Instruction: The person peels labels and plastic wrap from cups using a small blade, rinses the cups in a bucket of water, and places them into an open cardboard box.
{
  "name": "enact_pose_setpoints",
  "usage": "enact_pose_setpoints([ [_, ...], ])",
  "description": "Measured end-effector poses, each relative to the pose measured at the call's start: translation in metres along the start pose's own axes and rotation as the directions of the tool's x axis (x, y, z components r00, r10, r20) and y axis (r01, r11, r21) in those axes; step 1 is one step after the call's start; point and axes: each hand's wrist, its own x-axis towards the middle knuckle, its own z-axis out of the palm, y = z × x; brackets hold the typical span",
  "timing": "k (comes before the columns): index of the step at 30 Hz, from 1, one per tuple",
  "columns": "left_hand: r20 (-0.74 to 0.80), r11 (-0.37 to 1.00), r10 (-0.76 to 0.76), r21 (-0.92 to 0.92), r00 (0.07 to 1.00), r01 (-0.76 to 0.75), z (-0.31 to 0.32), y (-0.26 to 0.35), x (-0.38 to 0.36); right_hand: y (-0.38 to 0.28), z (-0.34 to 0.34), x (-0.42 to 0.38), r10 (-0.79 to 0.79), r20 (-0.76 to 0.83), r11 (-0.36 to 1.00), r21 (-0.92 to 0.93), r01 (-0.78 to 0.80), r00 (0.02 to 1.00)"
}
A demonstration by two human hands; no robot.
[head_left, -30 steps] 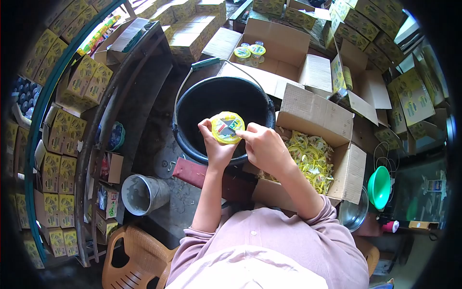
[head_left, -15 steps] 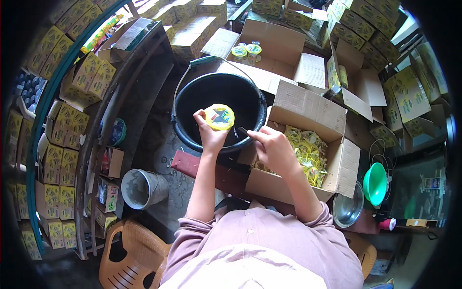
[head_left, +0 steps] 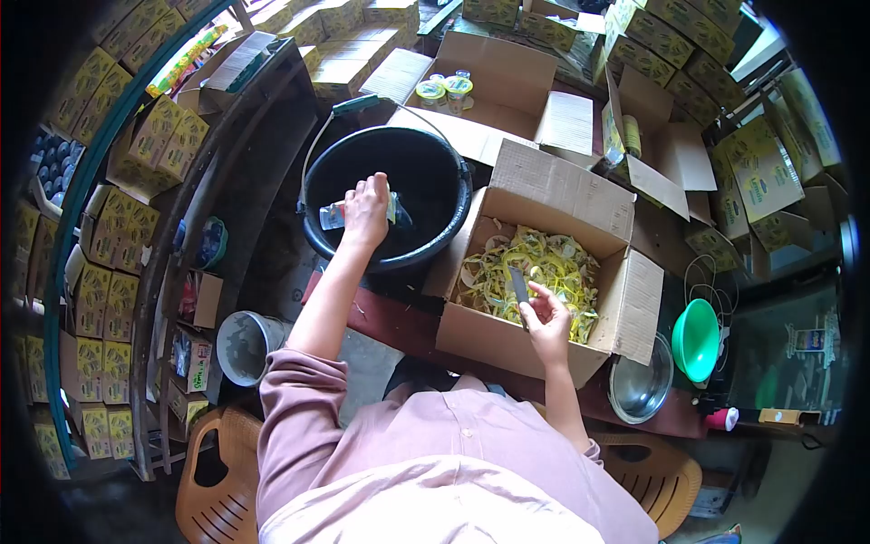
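Over the black bucket [head_left: 313,238], my left hand [head_left: 366,213] is wrapped round a clear plastic cup [head_left: 333,216], which is tipped on its side with its yellow-rimmed lid edge showing at the right. My right hand [head_left: 547,322] holds a dark-bladed knife [head_left: 519,286], blade pointing up and away. Below that hand and blade is an open cardboard box [head_left: 489,337] holding a heap of yellow and clear plastic scraps [head_left: 544,258]. The bucket's inside is dark, and its contents cannot be made out.
Behind stands an open carton [head_left: 494,68] with several lidded cups [head_left: 444,91]. A metal bowl [head_left: 641,390] and a green bowl [head_left: 696,340] are at the right. A grey pail [head_left: 245,349] and an orange chair [head_left: 217,480] are at the left; stacked yellow boxes [head_left: 109,299] line the side.
My left hand has moved left and turned the cup from lid-up onto its side. My right hand with the knife has moved away from the cup, down and right over the scrap box.
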Motion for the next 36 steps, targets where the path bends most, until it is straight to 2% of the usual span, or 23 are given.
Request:
enact_pose_setpoints([
  [2, 0.085, 0.995, 0.026, 0.096, 0.996, -0.034, 0.003, 0.000, 0.000, 0.004, -0.003, -0.003, -0.013, -0.024, 0.999, 0.035, 0.014, 1.000],
  [5, 0.127, 0.990, 0.008, 0.141, 0.992, -0.026, 0.015, -0.001, -0.001, 0.005, -0.009, -0.007, 0.049, -0.018, 0.995, 0.087, -0.047, 0.999],
  [10, 0.228, 0.979, 0.036, 0.185, 0.973, -0.080, 0.015, 0.002, -0.002, 0.004, -0.012, -0.009, 0.046, -0.028, 0.992, 0.120, -0.042, 0.999],
  [20, 0.298, 0.961, 0.011, 0.260, 0.955, -0.093, 0.027, -0.001, -0.004, 0.008, 0.003, 0.000, -0.048, 0.037, 0.991, 0.123, 0.043, 0.998],
  [36, 0.319, 0.961, 0.011, 0.258, 0.948, -0.098, 0.023, 0.001, -0.003, 0.014, 0.012, 0.004, 0.009, 0.079, 0.985, 0.169, -0.022, 0.997],
])
